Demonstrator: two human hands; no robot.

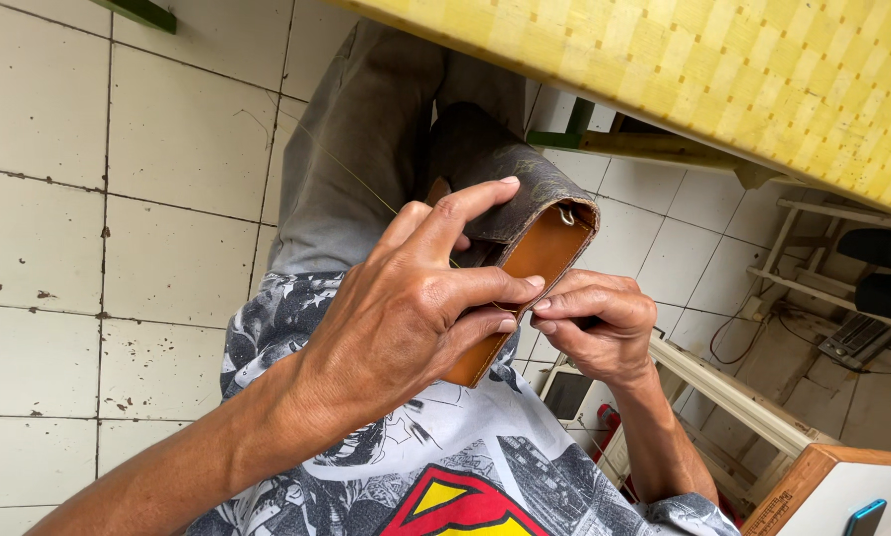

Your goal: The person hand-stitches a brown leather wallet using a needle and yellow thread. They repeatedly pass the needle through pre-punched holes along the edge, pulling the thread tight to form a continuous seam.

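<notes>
Both forearms came in from the bottom of the shot and met in the middle. The left hand [406,308] was the bigger one in view, wrist bent, index finger stretched out straight and the other fingers curled in toward the thumb. The right hand [594,323] sat just beside it, knuckles up, fingers pinched tight, fingertips practically touching the left's.

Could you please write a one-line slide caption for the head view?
Left hand and right hand pinch the tan edge of a folded leather piece over the lap.
</notes>
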